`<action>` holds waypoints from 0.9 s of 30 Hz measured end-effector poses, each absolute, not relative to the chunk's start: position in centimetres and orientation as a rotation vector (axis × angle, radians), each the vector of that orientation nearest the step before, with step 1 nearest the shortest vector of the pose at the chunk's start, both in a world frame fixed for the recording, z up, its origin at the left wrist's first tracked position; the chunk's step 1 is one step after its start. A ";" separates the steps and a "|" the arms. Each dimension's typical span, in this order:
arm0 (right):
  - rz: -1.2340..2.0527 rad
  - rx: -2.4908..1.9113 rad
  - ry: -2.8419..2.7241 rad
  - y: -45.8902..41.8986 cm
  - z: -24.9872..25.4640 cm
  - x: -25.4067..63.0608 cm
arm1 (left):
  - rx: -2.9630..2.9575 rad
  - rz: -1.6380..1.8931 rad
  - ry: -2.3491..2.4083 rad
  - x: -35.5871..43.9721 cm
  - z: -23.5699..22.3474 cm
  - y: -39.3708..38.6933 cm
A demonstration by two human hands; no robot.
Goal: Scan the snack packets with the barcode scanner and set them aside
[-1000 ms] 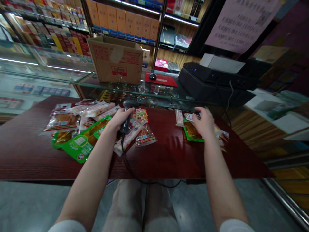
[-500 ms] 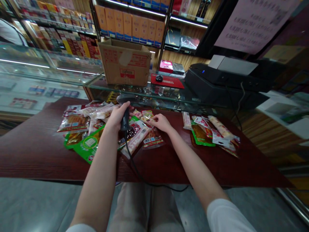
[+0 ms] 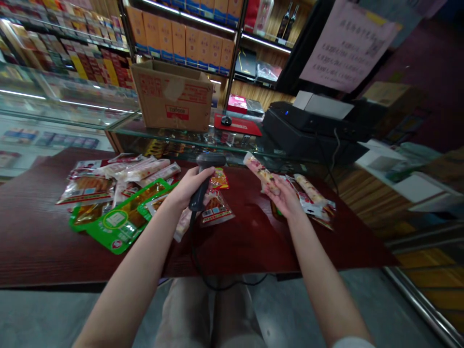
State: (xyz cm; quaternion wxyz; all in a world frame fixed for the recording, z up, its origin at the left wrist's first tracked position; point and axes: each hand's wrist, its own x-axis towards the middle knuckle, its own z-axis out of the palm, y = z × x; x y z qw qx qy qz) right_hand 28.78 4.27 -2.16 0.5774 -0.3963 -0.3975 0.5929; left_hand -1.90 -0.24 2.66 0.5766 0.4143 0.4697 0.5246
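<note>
My left hand (image 3: 190, 187) is closed around the handle of a black barcode scanner (image 3: 200, 191), whose head points forward and whose cable hangs toward me. In my right hand (image 3: 284, 195) is a long nougat-like snack bar in a clear wrapper (image 3: 260, 171), held tilted above the right-hand pile. Under and beside the scanner lie a clear snack packet with a red-yellow edge (image 3: 216, 210) and a small red-yellow packet (image 3: 219, 179). To the left is a heap with a green snack packet (image 3: 121, 220) and a clear packet of brown food (image 3: 87, 187). Another wrapped bar (image 3: 310, 188) rests at the right.
Everything lies on a dark red wooden counter (image 3: 246, 246). Behind it, a glass case carries a cardboard box (image 3: 174, 99), a red mat (image 3: 239, 125) with a black mouse (image 3: 226, 120), and a black machine (image 3: 308, 128). Stocked shelves line the back.
My right hand has lifted a wrapped bar out of the middle packets and carried it right. The scanner, still in my left hand, has shifted slightly. The camera view has turned a little right.
</note>
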 end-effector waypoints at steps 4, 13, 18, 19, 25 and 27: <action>1.539 -0.809 -0.767 4.0 -2.8 30.4 | 1.040 1.088 1.054 -0.3 2.3 -0.9; 1.668 -0.934 -0.913 3.1 -3.1 29.1 | 1.132 1.083 0.990 0.7 1.9 -1.5; 1.696 -0.979 -0.845 2.9 -2.7 28.8 | 1.185 1.059 0.958 1.1 2.1 -1.9; 1.692 -0.997 -0.851 2.8 -2.6 28.7 | 1.199 1.043 0.950 1.2 2.0 -1.9; 1.726 -1.042 -0.903 2.7 -2.7 28.4 | 1.283 1.015 0.892 1.4 1.3 -1.5; 1.741 -1.050 -0.921 2.6 -2.7 28.3 | 1.305 1.031 0.875 1.6 1.2 -1.5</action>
